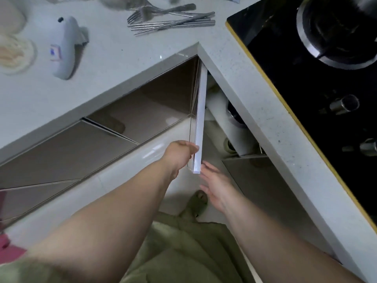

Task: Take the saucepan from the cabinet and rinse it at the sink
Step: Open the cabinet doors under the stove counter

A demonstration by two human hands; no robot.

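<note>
Head view: your left hand [180, 153] grips the door [199, 123] edge, holding it ajar; your right hand [214, 187], fingers spread, reaches inside.

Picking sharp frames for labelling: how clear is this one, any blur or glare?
Head view: wide-angle bending of the countertop edges; motion blur on the forks and top-left items; glare streak beside the left hand; cabinet door edge fairly sharp; cabinet interior dim.

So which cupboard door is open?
The corner cabinet door below the black stove, swung out edge-on with the left hand gripping it. The brown doors to its left sit shut.
</note>
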